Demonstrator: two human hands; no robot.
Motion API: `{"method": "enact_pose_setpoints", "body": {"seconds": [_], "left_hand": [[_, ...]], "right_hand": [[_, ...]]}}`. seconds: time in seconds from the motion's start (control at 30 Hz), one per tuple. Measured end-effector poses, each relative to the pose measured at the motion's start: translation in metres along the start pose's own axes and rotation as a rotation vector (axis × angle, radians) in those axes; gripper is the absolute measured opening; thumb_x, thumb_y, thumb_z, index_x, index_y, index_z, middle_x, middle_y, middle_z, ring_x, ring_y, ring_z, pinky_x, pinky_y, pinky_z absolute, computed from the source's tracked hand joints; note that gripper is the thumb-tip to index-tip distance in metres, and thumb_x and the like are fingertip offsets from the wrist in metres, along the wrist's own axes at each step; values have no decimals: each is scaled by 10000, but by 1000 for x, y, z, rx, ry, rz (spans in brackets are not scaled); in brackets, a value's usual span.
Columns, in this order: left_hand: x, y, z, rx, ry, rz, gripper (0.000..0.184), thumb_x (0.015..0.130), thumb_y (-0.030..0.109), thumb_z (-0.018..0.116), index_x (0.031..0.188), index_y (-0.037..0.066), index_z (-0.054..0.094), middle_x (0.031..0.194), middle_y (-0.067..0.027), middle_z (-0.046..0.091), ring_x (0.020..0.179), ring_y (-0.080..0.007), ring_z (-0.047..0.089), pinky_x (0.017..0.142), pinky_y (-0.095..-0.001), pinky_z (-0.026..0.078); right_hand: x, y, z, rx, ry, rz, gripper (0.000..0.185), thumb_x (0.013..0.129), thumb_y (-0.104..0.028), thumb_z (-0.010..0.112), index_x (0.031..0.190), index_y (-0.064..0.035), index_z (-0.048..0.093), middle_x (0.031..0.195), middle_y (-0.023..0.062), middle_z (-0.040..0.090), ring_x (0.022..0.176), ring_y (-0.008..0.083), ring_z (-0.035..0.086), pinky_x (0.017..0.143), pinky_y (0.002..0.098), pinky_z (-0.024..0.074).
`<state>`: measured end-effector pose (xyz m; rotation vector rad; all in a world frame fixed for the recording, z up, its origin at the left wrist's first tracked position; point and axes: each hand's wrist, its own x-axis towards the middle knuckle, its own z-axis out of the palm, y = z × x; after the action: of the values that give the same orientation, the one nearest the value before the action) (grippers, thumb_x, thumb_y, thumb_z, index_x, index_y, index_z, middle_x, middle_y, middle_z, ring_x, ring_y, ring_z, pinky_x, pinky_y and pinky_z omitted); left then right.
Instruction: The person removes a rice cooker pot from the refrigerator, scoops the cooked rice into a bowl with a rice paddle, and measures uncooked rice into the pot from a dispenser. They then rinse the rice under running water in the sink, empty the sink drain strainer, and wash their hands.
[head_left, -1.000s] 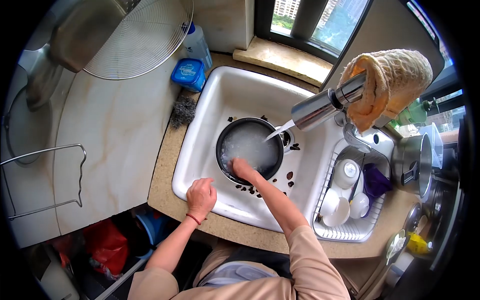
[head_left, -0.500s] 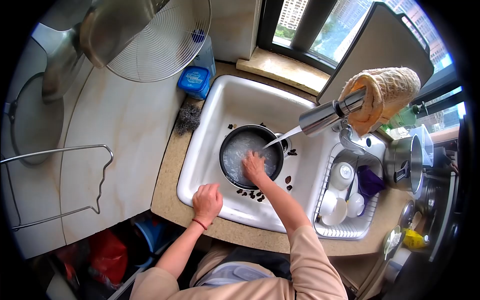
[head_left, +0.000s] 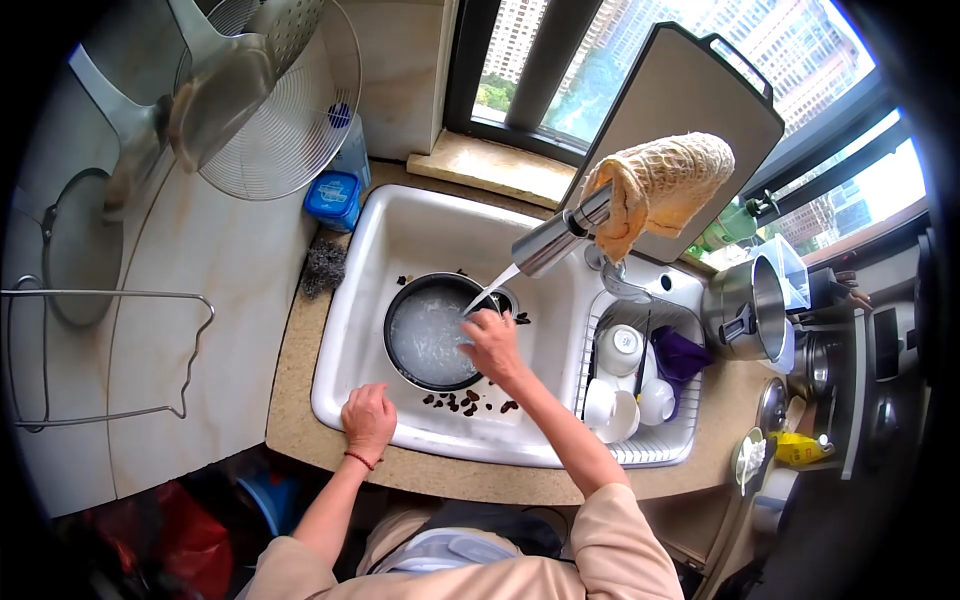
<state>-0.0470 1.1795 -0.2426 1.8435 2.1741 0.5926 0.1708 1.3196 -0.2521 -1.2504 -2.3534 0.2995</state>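
A dark-rimmed round pot (head_left: 392, 345) stands in the white sink (head_left: 335, 330). Cloudy whitish water (head_left: 430, 335) with pale bits in it fills the pot. My right hand (head_left: 492, 346) is over the pot's right side, fingers bent and apart, close to the running water (head_left: 490, 288), and I see nothing held in it. From the silver faucet (head_left: 545, 245) the stream falls toward the pot's right rim. My left hand (head_left: 368, 420) rests on the sink's front-left rim, its fingers stretched out and holding nothing.
Dark scraps (head_left: 468, 402) lie on the sink floor around the pot. An orange mesh cloth (head_left: 670, 185) hangs over the faucet. White bowls (head_left: 620, 348) sit in a dish rack (head_left: 665, 445) at right. Left are a steel-wool scrubber (head_left: 323, 268) and a blue tub (head_left: 333, 200).
My right hand has come up out of the cloudy water and moved to the pot's right rim. My left hand stays on the sink rim. The whole view has shifted.
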Motion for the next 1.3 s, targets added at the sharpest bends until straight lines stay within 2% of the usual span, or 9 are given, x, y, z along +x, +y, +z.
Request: {"method": "enact_pose_setpoints", "body": {"seconds": [0.2, 0.27, 0.47, 0.57, 0.63, 0.73, 0.83, 1.03, 1.3], "left_hand": [[2, -8, 7, -26, -78, -95, 427, 731, 107, 588, 1148, 57, 512, 1055, -133, 567, 975, -316, 539, 794, -426, 455], [12, -15, 14, -53, -165, -167, 518, 746, 150, 619, 1215, 28, 437, 1127, -162, 533, 1036, -328, 517, 853, -421, 438], [66, -37, 79, -393, -146, -334, 641, 727, 242, 683, 1214, -43, 377, 1156, -247, 517, 1085, -362, 497, 913, -409, 417], [82, -41, 102, -485, -265, -445, 635, 698, 211, 709, 1196, -18, 390, 1027, -224, 575, 902, -302, 600, 731, -403, 504], [87, -41, 111, -243, -26, -185, 546, 697, 107, 656, 1166, -3, 399, 941, -199, 595, 730, -292, 622, 564, -386, 521], [100, -31, 100, -384, -228, -459, 463, 682, -9, 550, 1122, -29, 407, 966, -268, 589, 909, -423, 574, 818, -446, 465], [105, 2, 70, -503, -269, -582, 425, 656, -51, 490, 1077, -3, 454, 905, -250, 609, 811, -427, 592, 747, -443, 480], [118, -8, 85, -331, -60, -188, 427, 638, -60, 490, 1059, -4, 538, 825, -204, 628, 729, -395, 602, 674, -433, 479], [137, 37, 44, -172, -163, 28, 573, 649, -80, 473, 1206, 48, 526, 860, -240, 636, 810, -378, 628, 720, -442, 496]], "right_hand": [[32, 82, -157, -636, 494, 27, 185, 779, -233, 656, 687, -106, 558, 810, 55, 535, 821, 232, 542, 981, 484, 327], [37, 122, -173, -841, 393, 130, 241, 789, -294, 634, 646, -109, 575, 672, 59, 568, 709, 242, 564, 751, 385, 420], [42, 139, -174, -761, 408, 200, 312, 812, -325, 603, 585, -114, 563, 586, 64, 575, 573, 250, 570, 625, 367, 404], [41, 140, -171, -757, 417, 206, 310, 807, -322, 607, 581, -114, 561, 579, 63, 572, 562, 248, 567, 616, 362, 404], [42, 140, -171, -754, 415, 221, 306, 804, -320, 610, 582, -114, 561, 575, 62, 570, 555, 246, 565, 615, 360, 403], [41, 142, -171, -758, 429, 235, 294, 794, -311, 615, 582, -115, 561, 565, 58, 567, 538, 241, 561, 605, 354, 401], [40, 143, -171, -744, 441, 203, 272, 781, -294, 617, 583, -115, 565, 556, 50, 562, 523, 234, 555, 581, 349, 394], [40, 146, -170, -736, 456, 186, 261, 772, -284, 620, 581, -115, 564, 553, 47, 565, 501, 233, 537, 570, 344, 391], [39, 146, -171, -734, 464, 176, 249, 759, -281, 632, 577, -126, 560, 544, 32, 570, 501, 216, 539, 571, 339, 392]]}}
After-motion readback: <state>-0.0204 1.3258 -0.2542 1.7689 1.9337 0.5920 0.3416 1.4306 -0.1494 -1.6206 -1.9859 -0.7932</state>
